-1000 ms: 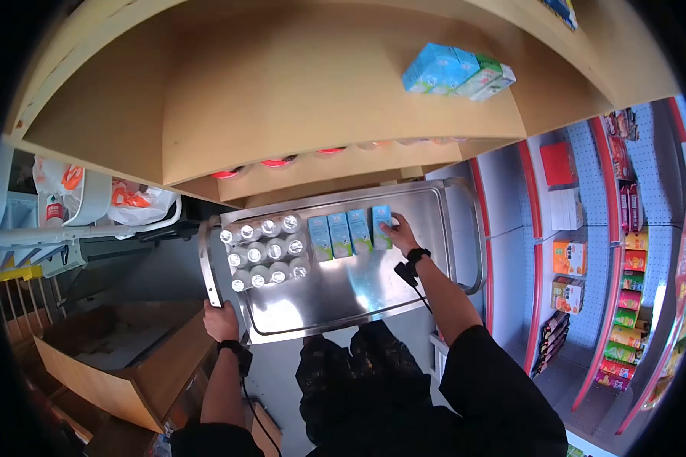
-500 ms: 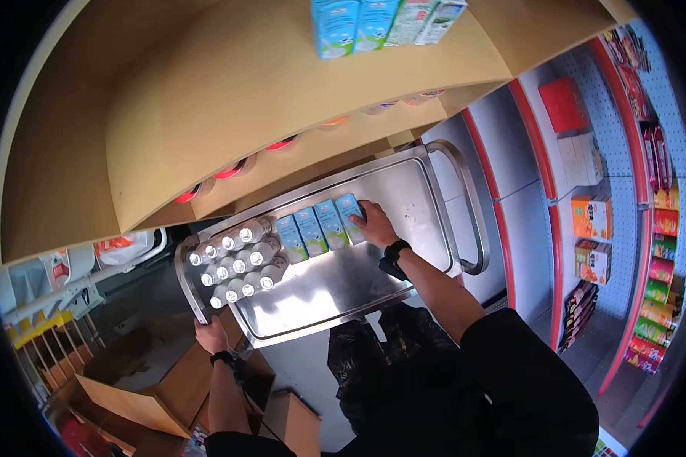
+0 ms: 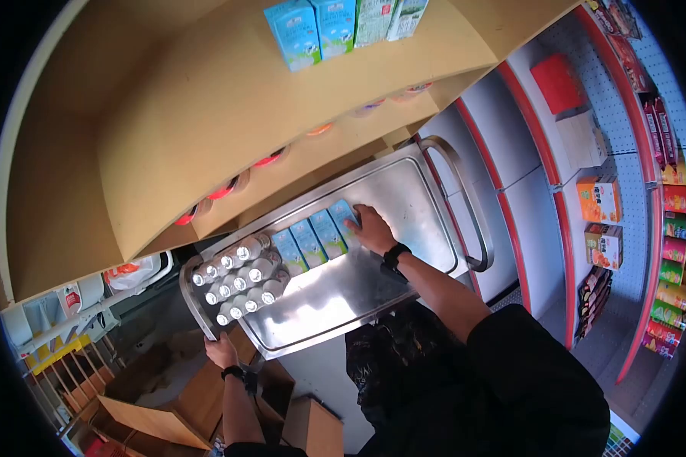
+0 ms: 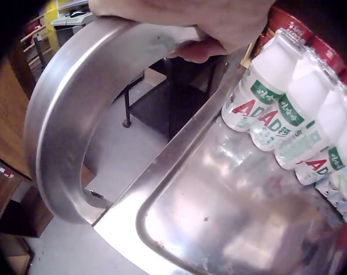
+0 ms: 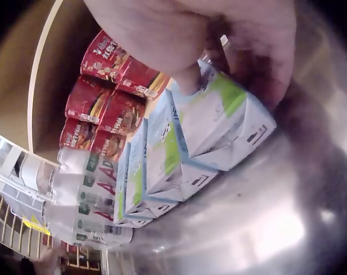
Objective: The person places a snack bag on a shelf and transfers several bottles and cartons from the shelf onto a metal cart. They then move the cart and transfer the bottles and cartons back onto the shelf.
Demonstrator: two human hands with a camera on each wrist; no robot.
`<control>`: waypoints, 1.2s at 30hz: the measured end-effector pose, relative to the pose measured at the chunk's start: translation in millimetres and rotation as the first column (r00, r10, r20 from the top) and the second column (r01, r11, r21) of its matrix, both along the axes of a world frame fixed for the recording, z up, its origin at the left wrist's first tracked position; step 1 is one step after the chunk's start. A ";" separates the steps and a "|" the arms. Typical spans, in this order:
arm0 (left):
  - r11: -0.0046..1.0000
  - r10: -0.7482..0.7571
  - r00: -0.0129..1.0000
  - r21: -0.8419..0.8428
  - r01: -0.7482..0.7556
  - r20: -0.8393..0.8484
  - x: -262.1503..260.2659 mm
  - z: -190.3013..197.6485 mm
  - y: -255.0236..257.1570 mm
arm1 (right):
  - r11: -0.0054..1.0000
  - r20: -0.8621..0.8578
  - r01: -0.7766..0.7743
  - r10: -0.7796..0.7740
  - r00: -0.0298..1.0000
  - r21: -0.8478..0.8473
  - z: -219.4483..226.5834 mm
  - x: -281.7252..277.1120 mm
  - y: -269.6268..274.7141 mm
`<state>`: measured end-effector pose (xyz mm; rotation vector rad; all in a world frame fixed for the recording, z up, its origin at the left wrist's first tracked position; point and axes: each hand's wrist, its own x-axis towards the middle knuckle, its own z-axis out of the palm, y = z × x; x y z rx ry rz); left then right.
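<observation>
Blue cartons (image 3: 308,241) lined up on metal cart (image 3: 389,190)

The cart's handle (image 4: 50,123) is gripped by the left hand (image 3: 222,352). The end carton (image 3: 341,215) is clasped by the right hand (image 3: 375,228); bottles (image 3: 238,284) are grouped beside the row. Beyond, more cartons (image 3: 296,36) are shelved.

You look forward and down through the head camera, well above the cart (image 3: 392,186). Your left wrist camera sits close by the handle (image 4: 50,132), with the bottles (image 4: 292,109) at picture right; your right one, near and tilted, faces the cartons (image 5: 173,154), its dim lower left hard to read. All three share bottles and cart.
</observation>
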<state>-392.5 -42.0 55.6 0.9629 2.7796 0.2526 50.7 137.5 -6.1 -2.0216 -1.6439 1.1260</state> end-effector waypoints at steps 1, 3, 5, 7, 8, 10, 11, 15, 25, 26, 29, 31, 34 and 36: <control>1.000 -0.020 1.000 0.018 0.021 -0.010 -0.2 0.1 -2.0 | 1.000 0.004 0.003 -0.003 1.000 0.017 10.9 2.8 2.2; 0.997 -0.041 0.999 0.058 0.042 -0.021 -0.2 0.5 -0.9 | 0.989 -0.230 0.074 -0.042 0.972 0.129 42.9 8.6 7.0; 1.000 -0.016 1.000 -0.019 0.016 0.002 3.5 6.1 1.0 | 0.957 -0.356 0.030 0.078 0.931 0.288 120.5 12.4 26.3; 1.000 -0.018 1.000 0.018 0.018 -0.018 6.9 9.1 2.3 | 0.813 -0.298 -0.023 0.240 0.924 0.582 198.8 16.3 55.5; 1.000 -0.018 1.000 0.001 0.018 -0.017 7.0 10.2 2.5 | 0.711 -0.216 -0.026 0.249 0.944 0.703 229.9 18.1 72.1; 1.000 -0.014 1.000 -0.003 0.014 -0.010 8.5 9.8 1.7 | 0.479 0.109 -0.224 0.257 0.960 0.848 292.6 26.4 115.2; 1.000 -0.013 0.999 0.019 0.014 -0.030 9.2 8.6 0.8 | 0.425 0.207 -0.271 0.190 0.960 0.864 314.3 24.3 137.6; 0.999 0.042 0.998 -0.027 -0.041 0.038 19.9 27.8 9.3 | 0.316 0.484 -0.462 0.011 0.875 0.829 332.5 7.9 219.5; 0.998 0.011 0.999 -0.056 -0.009 0.050 18.8 30.6 9.4 | 0.528 0.439 -0.603 0.413 0.798 0.599 350.9 17.9 169.4; 0.997 0.019 0.999 -0.077 -0.015 0.050 19.0 30.3 10.0 | 0.533 0.437 -0.611 0.428 0.791 0.585 345.6 24.4 153.3; 0.994 0.036 0.998 -0.106 -0.030 0.053 16.0 24.4 7.7 | 0.842 -0.467 -0.225 0.472 0.748 0.489 317.8 48.2 104.6; 1.000 0.015 1.000 0.020 -0.016 0.011 14.3 17.2 5.7 | 0.991 -0.886 0.033 0.100 0.453 0.128 267.6 57.8 73.6; 0.998 -0.006 0.999 0.057 0.009 -0.045 16.9 14.2 4.6 | 0.935 -0.920 0.138 -0.347 0.181 -0.326 185.2 65.0 37.1; 0.997 -0.023 0.998 0.078 0.028 -0.064 12.8 12.5 3.0 | 0.895 -0.879 0.143 -0.443 0.176 -0.423 127.0 78.1 24.7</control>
